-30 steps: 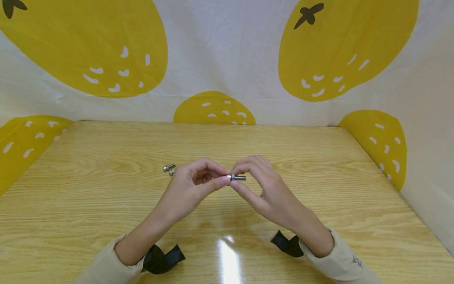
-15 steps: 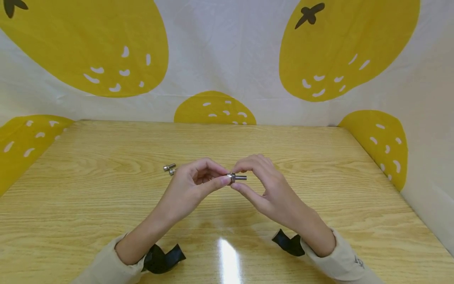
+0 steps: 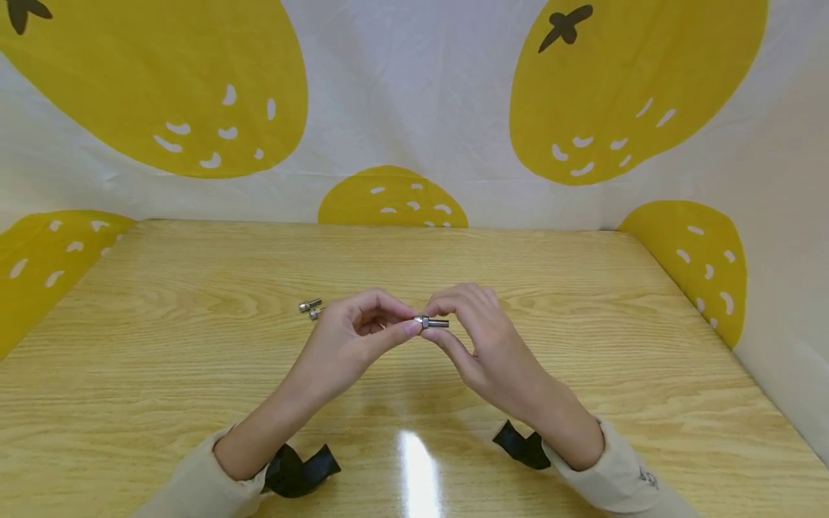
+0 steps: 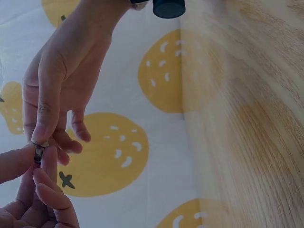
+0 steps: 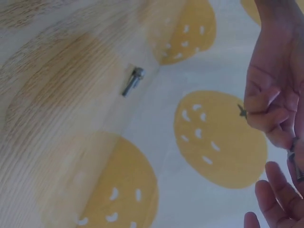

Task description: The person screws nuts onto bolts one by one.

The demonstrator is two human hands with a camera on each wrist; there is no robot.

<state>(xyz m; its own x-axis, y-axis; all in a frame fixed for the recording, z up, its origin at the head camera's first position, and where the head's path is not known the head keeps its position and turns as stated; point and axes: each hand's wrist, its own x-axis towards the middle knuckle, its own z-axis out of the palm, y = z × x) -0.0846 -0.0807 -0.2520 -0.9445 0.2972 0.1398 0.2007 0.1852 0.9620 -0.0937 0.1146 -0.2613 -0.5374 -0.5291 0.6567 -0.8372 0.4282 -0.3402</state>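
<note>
In the head view a metal bolt (image 3: 439,323) lies level between my two hands above the table, its threaded end pointing right. A hex nut (image 3: 424,322) sits round its shank, close to the head end. My left hand (image 3: 346,331) pinches the head end between thumb and index finger, hiding most of it. Thumb and index finger of my right hand (image 3: 495,345) pinch the nut from above and below. The left wrist view shows both hands' fingertips meeting round the metal piece (image 4: 39,153). At the right wrist view's edge the bolt (image 5: 298,168) is partly hidden by fingers.
Two more bolts (image 3: 310,305) lie on the wooden table (image 3: 194,374) beyond my left hand, one partly covered by it. A white cloth with yellow fruit shapes (image 3: 408,108) hangs behind and beside the table. Black straps (image 3: 301,471) hang at both wrists.
My right fingertips, slightly apart from the nut half a second ago, have closed in on it. The left hand keeps its hold on the bolt almost unmoved.
</note>
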